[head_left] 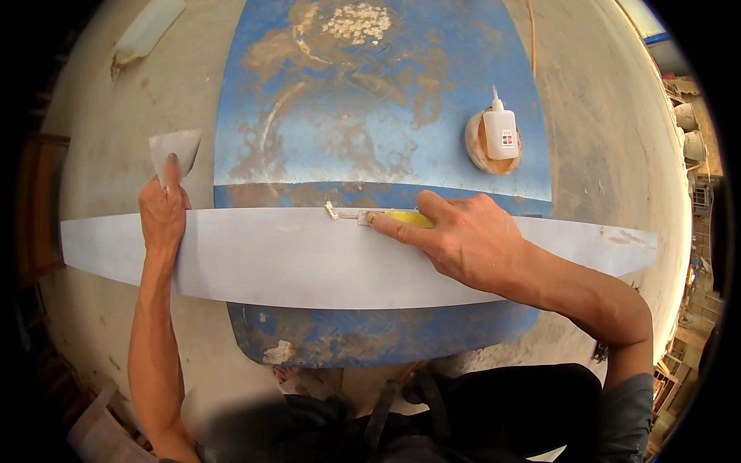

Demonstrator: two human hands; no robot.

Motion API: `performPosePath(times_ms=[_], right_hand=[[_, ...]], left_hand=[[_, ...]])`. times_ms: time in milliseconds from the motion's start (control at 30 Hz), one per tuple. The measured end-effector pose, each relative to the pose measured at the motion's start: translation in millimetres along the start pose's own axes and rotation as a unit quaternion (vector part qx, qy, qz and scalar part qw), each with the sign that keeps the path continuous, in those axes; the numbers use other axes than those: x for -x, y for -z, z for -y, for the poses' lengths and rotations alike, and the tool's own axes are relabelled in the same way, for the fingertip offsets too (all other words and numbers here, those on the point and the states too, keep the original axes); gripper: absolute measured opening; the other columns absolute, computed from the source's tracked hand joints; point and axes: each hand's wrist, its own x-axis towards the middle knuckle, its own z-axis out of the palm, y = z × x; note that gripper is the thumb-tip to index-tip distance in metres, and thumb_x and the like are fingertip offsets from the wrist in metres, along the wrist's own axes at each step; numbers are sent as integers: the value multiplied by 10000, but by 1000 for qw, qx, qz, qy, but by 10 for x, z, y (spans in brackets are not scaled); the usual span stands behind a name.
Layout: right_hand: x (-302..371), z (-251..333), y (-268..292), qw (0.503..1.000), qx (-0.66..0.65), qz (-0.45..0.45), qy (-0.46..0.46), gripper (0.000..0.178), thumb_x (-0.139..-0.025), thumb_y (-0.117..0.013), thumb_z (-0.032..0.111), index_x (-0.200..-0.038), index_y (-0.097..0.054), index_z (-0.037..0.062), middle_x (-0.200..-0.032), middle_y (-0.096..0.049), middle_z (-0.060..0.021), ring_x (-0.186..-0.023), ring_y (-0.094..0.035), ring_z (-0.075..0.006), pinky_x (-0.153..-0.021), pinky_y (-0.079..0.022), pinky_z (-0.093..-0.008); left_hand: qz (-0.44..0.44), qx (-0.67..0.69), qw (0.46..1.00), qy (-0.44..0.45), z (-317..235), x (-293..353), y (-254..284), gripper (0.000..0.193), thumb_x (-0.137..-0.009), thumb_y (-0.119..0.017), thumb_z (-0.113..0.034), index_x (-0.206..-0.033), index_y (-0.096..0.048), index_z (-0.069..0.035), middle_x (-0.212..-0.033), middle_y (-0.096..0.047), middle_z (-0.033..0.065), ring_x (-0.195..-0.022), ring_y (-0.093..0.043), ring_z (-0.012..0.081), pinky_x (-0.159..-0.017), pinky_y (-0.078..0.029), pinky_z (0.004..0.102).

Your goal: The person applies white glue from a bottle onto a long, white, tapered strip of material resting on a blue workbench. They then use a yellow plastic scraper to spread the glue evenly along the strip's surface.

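Observation:
A long pale white board (270, 258) lies crosswise over a blue table. My left hand (163, 212) is closed around a putty knife (179, 147) with a wide, light-coloured blade, held upright past the board's far edge; the wrist rests across the board's left part. My right hand (475, 239) grips a yellow-handled scraper (409, 219), its index finger stretched along it. The tool's short metal end (364, 218) is at the board's far edge, beside a streak of filler. Just left of it sits a small lump of cream putty (331, 210). The palm hides most of the handle.
The blue table (363, 131) is stained, with dried putty (359, 23) at its far end. A white squeeze bottle (500, 133) lies on a round brownish bowl (477, 150) at the right. Another pale bottle (147, 31) lies on the floor at far left.

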Motion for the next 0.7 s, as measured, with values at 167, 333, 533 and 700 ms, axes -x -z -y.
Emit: performPosePath(times_ms=[167, 333, 533, 700], right_hand=[[-176, 87, -20, 1000, 6, -10, -2, 573, -943, -586, 75, -1498, -526, 202, -941, -606, -151, -600, -646, -244, -506, -521, -380], [-70, 54, 5, 1000, -5, 1, 6, 576, -937, -591, 63, -1496, -526, 188, -960, -616, -164, -594, -649, -256, -513, -534, -375], [-317, 154, 32, 1000, -4, 10, 3, 582, -933, -600, 69, -1498, -523, 187, -999, -625, -188, -618, -669, -261, -523, -547, -390], [-319, 166, -14, 1000, -4, -4, 12, 587, -930, -602, 62, -1499, -527, 185, -997, -629, -192, -617, -672, -261, -525, -550, -386]], left_hand=[[15, -1, 1000, 10, -32, -27, -29, 808, -1009, -468, -675, -573, -485, 5, -547, -478, 83, -577, -497, 221, -645, -429, 377], [17, -2, 1000, 22, 68, -17, 11, 734, -1018, -478, -601, -638, -534, 25, -554, -492, 101, -586, -504, 232, -649, -437, 389], [21, 4, 1000, 9, 27, -38, -13, 736, -1023, -469, -608, -652, -561, 20, -552, -506, 105, -580, -519, 243, -647, -444, 399], [15, 4, 1000, 3, 14, -21, -18, 743, -1023, -469, -625, -641, -517, 11, -555, -477, 76, -569, -471, 203, -625, -416, 377]])
